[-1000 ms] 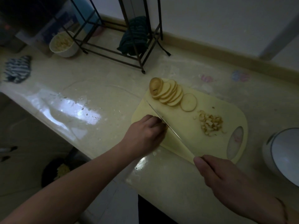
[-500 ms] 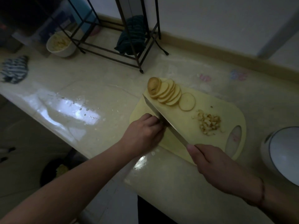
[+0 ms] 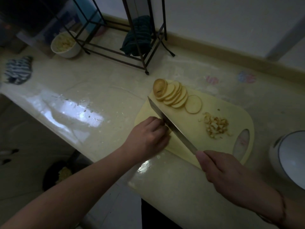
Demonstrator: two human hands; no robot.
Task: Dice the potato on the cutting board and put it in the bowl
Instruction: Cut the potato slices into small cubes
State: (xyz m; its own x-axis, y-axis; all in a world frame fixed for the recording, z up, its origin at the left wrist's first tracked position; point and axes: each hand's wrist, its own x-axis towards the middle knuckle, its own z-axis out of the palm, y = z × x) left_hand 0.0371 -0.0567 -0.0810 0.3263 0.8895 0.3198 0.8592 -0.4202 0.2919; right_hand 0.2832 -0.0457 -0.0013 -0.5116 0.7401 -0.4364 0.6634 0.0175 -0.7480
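Right hand [image 3: 229, 174] grips knife [image 3: 171, 125]; left hand [image 3: 148, 138] curled beside blade on board [image 3: 194, 136] at worktop's front edge, probably over potato.

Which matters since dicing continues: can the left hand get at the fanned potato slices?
Probably yes: the left hand sits on the cutting board, the slices lie uncovered beyond it, but the knife crosses between.
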